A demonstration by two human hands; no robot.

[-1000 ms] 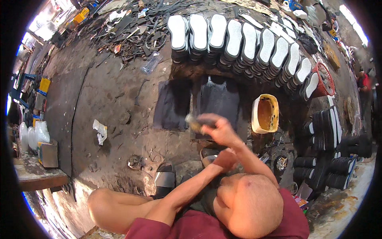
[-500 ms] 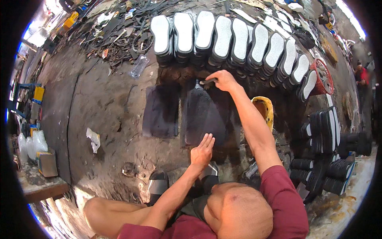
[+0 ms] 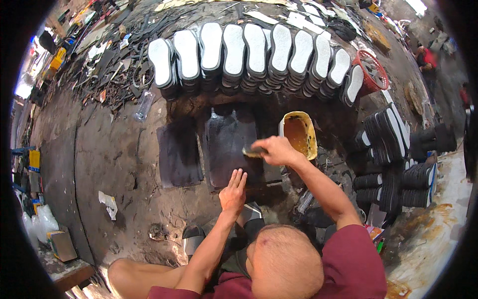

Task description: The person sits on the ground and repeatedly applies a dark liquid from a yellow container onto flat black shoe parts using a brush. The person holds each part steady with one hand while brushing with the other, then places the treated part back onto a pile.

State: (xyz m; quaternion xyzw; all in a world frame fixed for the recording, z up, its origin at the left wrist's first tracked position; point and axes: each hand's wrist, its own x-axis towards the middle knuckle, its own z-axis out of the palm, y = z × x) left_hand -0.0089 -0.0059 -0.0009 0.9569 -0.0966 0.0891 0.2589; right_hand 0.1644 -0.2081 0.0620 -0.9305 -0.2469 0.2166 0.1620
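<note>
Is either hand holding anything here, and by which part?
The right hand grips a small brush-like tool at its near end. The left hand holds nothing; it lies flat on the dark rubber sheet.

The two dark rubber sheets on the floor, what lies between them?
In the head view, only a narrow strip of bare dirt floor separates the left dark sheet from the right dark sheet.

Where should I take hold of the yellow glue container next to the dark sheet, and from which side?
Probably by the near rim of the yellow container, coming from above on the person's side. It stands open-topped with brown glue coating the inside, so pinch only the top edge. The right hand with the brush is just left of it; the left hand presses the dark sheet.
</note>
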